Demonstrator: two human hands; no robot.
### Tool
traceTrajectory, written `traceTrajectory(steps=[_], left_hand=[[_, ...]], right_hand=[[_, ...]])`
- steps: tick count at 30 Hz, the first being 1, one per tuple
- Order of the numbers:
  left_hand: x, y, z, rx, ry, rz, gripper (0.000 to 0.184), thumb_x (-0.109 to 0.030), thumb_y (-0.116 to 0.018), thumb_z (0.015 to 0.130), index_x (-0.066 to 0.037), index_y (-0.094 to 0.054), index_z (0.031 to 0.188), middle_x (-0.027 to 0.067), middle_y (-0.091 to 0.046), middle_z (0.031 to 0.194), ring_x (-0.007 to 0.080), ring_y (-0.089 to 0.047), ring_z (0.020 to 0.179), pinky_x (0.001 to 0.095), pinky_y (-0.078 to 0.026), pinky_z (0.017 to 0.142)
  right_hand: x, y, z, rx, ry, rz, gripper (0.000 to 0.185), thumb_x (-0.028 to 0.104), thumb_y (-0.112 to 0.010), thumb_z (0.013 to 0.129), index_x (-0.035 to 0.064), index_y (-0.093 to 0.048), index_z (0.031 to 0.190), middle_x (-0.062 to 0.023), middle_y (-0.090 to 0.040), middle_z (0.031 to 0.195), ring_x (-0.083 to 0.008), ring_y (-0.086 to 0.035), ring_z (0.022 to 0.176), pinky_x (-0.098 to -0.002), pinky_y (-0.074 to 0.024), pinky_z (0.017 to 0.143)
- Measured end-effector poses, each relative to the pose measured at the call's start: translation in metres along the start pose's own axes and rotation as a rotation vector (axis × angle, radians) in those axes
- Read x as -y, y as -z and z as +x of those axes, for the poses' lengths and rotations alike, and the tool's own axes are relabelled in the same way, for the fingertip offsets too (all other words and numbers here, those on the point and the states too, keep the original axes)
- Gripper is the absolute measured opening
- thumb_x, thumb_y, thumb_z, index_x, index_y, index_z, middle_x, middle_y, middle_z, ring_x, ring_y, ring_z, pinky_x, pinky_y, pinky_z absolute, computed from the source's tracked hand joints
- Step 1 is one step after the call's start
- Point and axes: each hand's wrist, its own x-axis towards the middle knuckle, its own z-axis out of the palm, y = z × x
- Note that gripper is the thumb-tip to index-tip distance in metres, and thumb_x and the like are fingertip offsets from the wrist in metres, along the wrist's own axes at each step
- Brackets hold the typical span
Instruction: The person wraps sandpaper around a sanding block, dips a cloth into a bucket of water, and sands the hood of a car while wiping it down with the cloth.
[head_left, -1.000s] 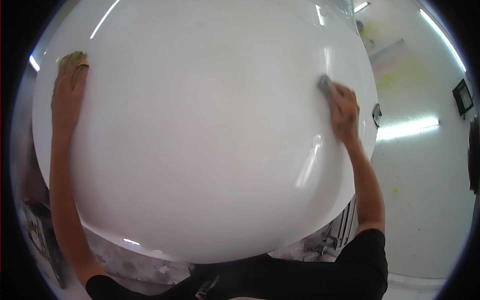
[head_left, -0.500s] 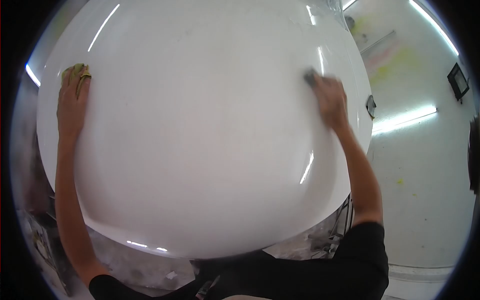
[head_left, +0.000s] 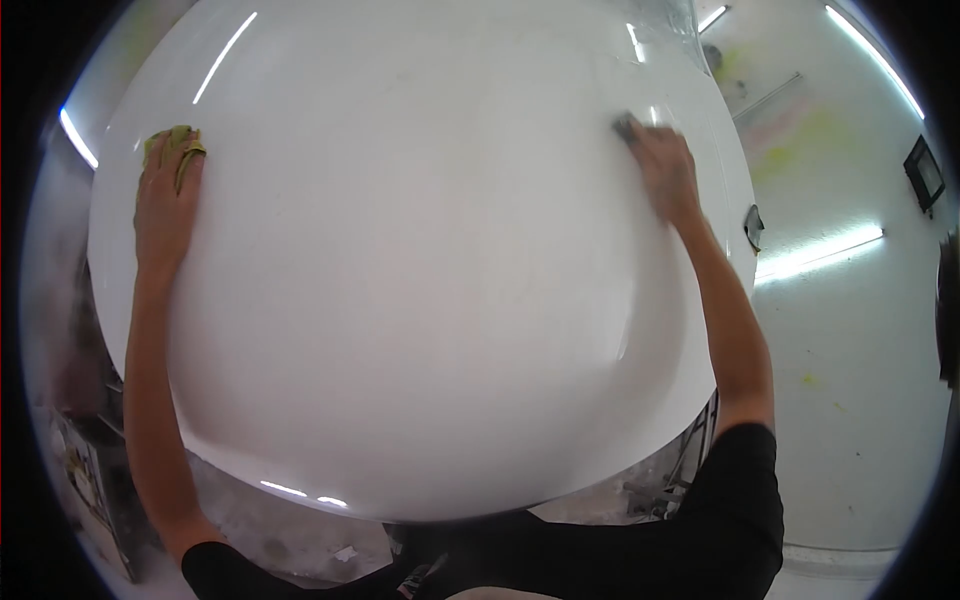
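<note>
A large, glossy white curved panel point(head_left: 420, 260), shaped like a car hood, fills most of the view in front of me. My left hand point(head_left: 168, 205) rests at its left side, fingers closed on a crumpled yellow-green cloth point(head_left: 182, 136) pressed to the surface. Toward the panel's right side, my right hand point(head_left: 665, 165) grips a small dark grey pad point(head_left: 625, 127) against it. The pad is smeared by motion, so its exact kind is unclear. Both forearms reach forward over the panel.
Clear plastic film point(head_left: 675, 30) covers part of the panel's far right. A small dark piece point(head_left: 753, 228) sits at its right edge. Beyond stands a pale wall point(head_left: 840, 420) with light tubes, paint smudges and a black frame point(head_left: 923, 172). Dark equipment point(head_left: 100, 480) stands lower left.
My right hand has slid the grey pad slightly farther up the panel. The left hand and cloth stay at about the same spot; the whole view has shifted a little.
</note>
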Motion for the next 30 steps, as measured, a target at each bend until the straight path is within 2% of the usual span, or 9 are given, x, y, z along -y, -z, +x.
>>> traceTrajectory(steps=[4,9,15,16,20,22,24,27,30], left_hand=[[0.007,0.0,0.005,0.005,-0.007,-0.057,0.044,-0.035,-0.055,0.106,-0.01,-0.065,0.14,0.0131,-0.051,0.156,0.0342,-0.049,0.143,0.0428,-0.038,0.119],[0.002,0.003,0.003,0.016,0.054,-0.062,0.044,-0.038,-0.054,0.106,-0.012,-0.066,0.14,0.0122,-0.053,0.155,0.0341,-0.049,0.143,0.043,-0.039,0.118],[-0.002,0.002,0.002,0.011,0.064,0.018,0.044,-0.038,-0.054,0.106,-0.013,-0.065,0.141,0.0111,-0.052,0.155,0.0331,-0.049,0.143,0.043,-0.039,0.118],[0.0,-0.003,0.003,0.0,0.04,0.014,0.044,-0.038,-0.054,0.106,-0.013,-0.065,0.141,0.0109,-0.052,0.155,0.0329,-0.049,0.143,0.0429,-0.039,0.118],[0.017,-0.007,0.007,-0.002,0.024,-0.017,0.044,-0.038,-0.054,0.107,-0.013,-0.065,0.141,0.0109,-0.053,0.155,0.0323,-0.049,0.144,0.0424,-0.038,0.119],[0.01,-0.004,0.007,0.02,0.03,-0.049,0.045,-0.039,-0.053,0.107,-0.013,-0.065,0.142,0.0114,-0.052,0.155,0.0325,-0.048,0.144,0.0422,-0.038,0.119],[0.002,0.002,0.004,0.031,0.061,-0.062,0.045,-0.039,-0.053,0.107,-0.013,-0.064,0.142,0.012,-0.051,0.156,0.0332,-0.048,0.145,0.0421,-0.038,0.119],[0.021,-0.014,0.007,-0.019,-0.009,-0.019,0.046,-0.039,-0.052,0.107,-0.011,-0.064,0.142,0.0122,-0.051,0.156,0.0335,-0.049,0.144,0.0422,-0.038,0.119],[0.016,-0.011,0.007,-0.018,-0.025,0.031,0.047,-0.039,-0.051,0.107,-0.011,-0.064,0.142,0.012,-0.051,0.156,0.0338,-0.049,0.144,0.0422,-0.037,0.119]], right_hand=[[-0.011,-0.003,0.001,-0.048,0.197,-0.027,0.033,0.014,-0.062,0.098,0.0101,-0.07,0.13,-0.0164,-0.069,0.115,-0.0372,-0.065,0.104,-0.0466,-0.0508,0.092],[-0.047,-0.097,0.167,-0.024,-0.293,-0.014,0.027,0.018,-0.062,0.1,0.0077,-0.074,0.122,-0.0191,-0.071,0.105,-0.04,-0.067,0.1,-0.0497,-0.0517,0.089],[0.002,-0.018,0.023,-0.011,0.088,0.027,0.037,0.016,-0.063,0.099,0.0133,-0.069,0.136,-0.0141,-0.067,0.123,-0.0357,-0.061,0.11,-0.0448,-0.0508,0.096],[0.022,0.004,0.001,0.014,0.03,0.094,0.038,0.015,-0.063,0.099,0.0132,-0.069,0.136,-0.0139,-0.067,0.123,-0.0353,-0.061,0.111,-0.0449,-0.0506,0.096],[-0.014,-0.024,0.032,-0.001,0.167,0.038,0.034,0.015,-0.061,0.1,0.0097,-0.071,0.131,-0.0165,-0.069,0.119,-0.0358,-0.063,0.111,-0.0448,-0.0501,0.097],[-0.019,-0.055,0.116,0.131,-0.102,0.079,0.031,0.017,-0.062,0.1,0.0099,-0.073,0.128,-0.0187,-0.07,0.111,-0.0368,-0.065,0.107,-0.0443,-0.0501,0.097],[-0.036,-0.097,0.157,-0.012,-0.149,-0.008,0.031,0.019,-0.062,0.099,0.0116,-0.073,0.127,-0.0199,-0.07,0.104,-0.0384,-0.066,0.098,-0.0444,-0.0505,0.095],[-0.016,-0.079,0.125,-0.011,-0.138,0.077,0.032,0.019,-0.061,0.1,0.0154,-0.073,0.13,-0.0178,-0.069,0.108,-0.0376,-0.064,0.101,-0.0449,-0.0507,0.095],[0.023,-0.014,0.006,0.051,-0.003,-0.004,0.039,0.012,-0.064,0.097,0.0174,-0.07,0.135,-0.0136,-0.066,0.128,-0.0348,-0.061,0.117,-0.0435,-0.0502,0.101]])
